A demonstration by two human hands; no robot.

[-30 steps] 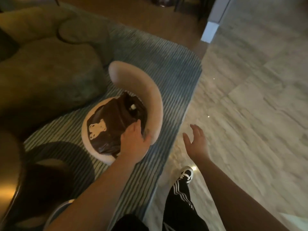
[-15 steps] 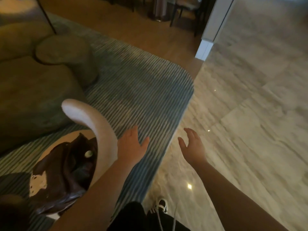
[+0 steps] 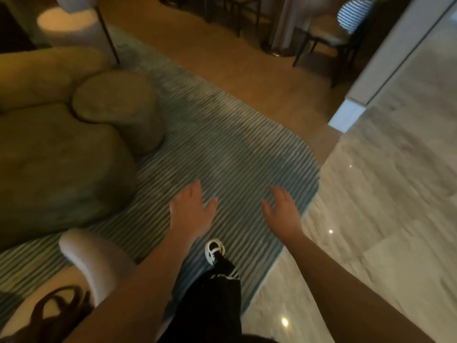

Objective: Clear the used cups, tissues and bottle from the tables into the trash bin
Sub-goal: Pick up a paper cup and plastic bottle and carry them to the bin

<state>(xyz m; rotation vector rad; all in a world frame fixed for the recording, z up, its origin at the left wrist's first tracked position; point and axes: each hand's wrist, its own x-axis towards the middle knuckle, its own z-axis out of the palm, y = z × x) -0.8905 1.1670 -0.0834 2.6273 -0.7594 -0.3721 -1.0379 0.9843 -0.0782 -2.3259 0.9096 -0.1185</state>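
Trash bin [image 3: 94,266] sits beside two empty hands, left [image 3: 190,211] and right [image 3: 282,211], fingers apart.

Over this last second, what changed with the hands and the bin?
The left hand let go of the dark bag in the white bin and lifted away, now open over the striped rug. The view swung forward, so the bin slid to the lower left. The right hand stayed open and empty.

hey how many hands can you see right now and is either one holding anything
2. The left hand hangs open over the striped rug, by the sofa. The right hand hangs open near the rug's edge by the marble floor. Neither holds anything.
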